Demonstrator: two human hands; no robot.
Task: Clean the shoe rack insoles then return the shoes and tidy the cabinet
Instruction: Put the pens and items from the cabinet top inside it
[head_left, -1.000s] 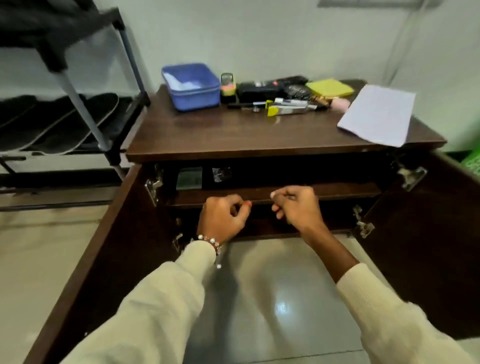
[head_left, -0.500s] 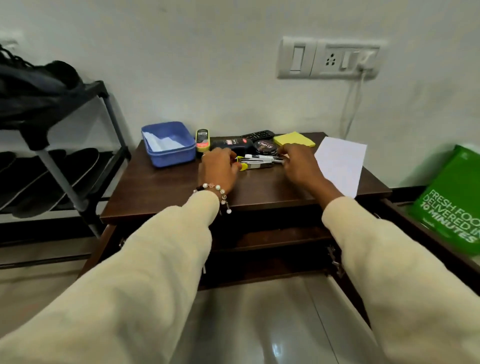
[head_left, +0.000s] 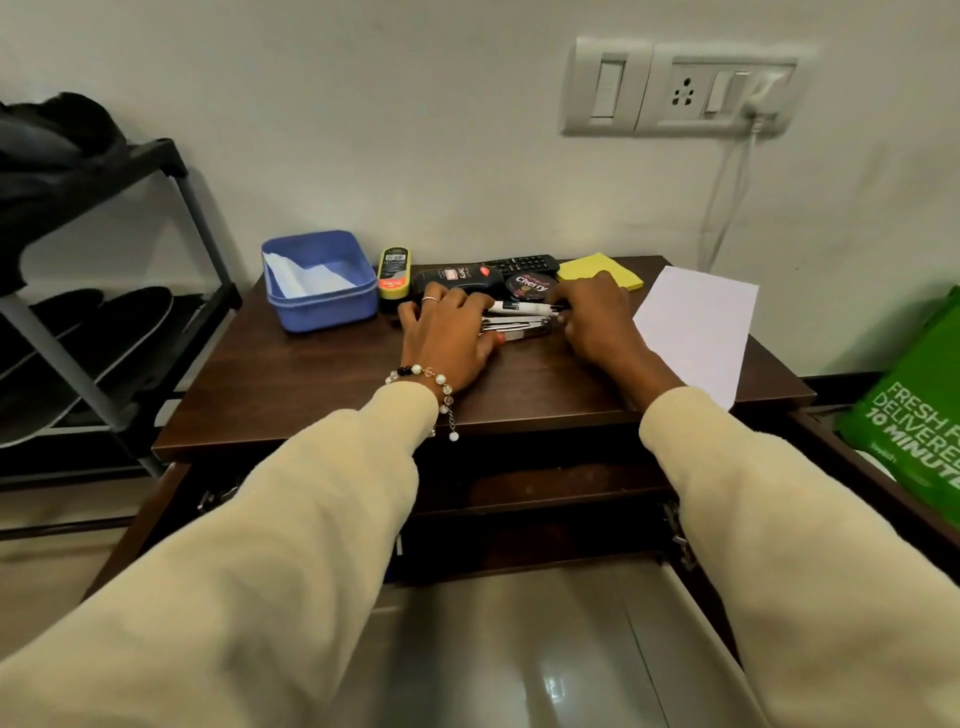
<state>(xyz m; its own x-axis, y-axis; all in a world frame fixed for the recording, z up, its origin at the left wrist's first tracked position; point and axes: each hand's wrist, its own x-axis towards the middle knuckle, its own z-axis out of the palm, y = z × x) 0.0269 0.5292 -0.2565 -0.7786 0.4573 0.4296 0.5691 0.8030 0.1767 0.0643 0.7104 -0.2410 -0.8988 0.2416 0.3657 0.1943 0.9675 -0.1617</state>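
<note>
On the dark wooden cabinet top (head_left: 311, 374), my left hand (head_left: 447, 338) and my right hand (head_left: 592, 322) close in from either side on a small bundle of pens (head_left: 519, 322). My left fingers lie over the pens' left ends with the thumb tucked beneath. The fingers of my right hand curl round the right ends. At the left stands the black shoe rack (head_left: 109, 410), with dark insoles (head_left: 78, 332) lying on its lower shelf. Both cabinet doors hang open below, showing an inner shelf (head_left: 545, 488).
Behind the pens sit a blue tub (head_left: 319, 280), a yellow polish applicator (head_left: 395, 273), a black polish bottle (head_left: 457, 278), a round tin (head_left: 530, 286), a remote (head_left: 524, 263) and yellow sticky notes (head_left: 597, 270). White paper (head_left: 696, 332) lies right; a green bag (head_left: 914, 415) stands beyond.
My hands left the inner shelf edge and rose to the cabinet top. They now enclose the pens more tightly than half a second ago. The view tilted upward.
</note>
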